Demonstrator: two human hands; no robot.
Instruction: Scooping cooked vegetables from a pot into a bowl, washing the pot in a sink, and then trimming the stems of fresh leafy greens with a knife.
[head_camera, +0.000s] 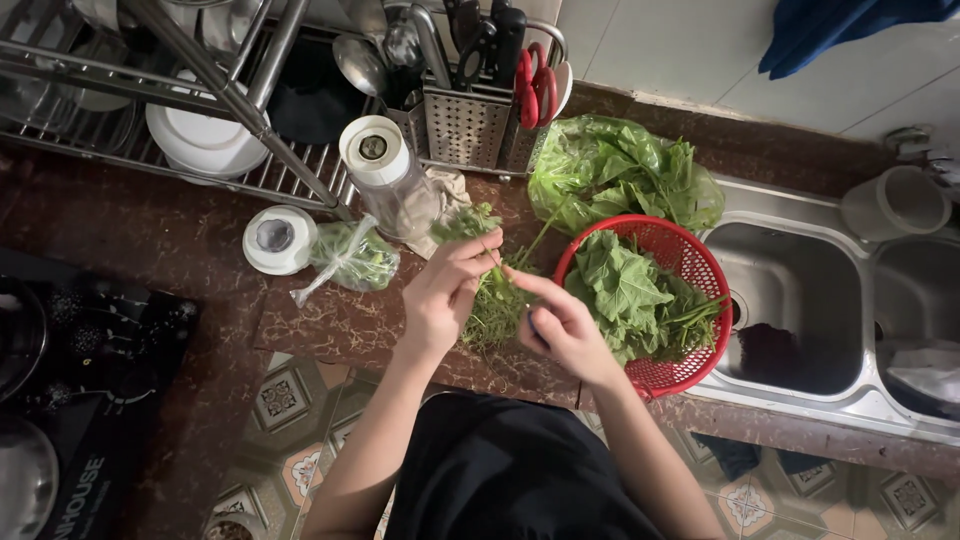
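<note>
Home kitchen: sink (800, 300), dish rack (200, 130).

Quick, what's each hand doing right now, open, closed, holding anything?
Left hand: closed, pinching a leafy green stem between fingertips.
Right hand: partly curled, forefinger reaching to the same stem; whether it grips cannot be told.

Two clear plastic bags of greens (625, 170) (352, 260) on brown counter (130, 230)
</note>
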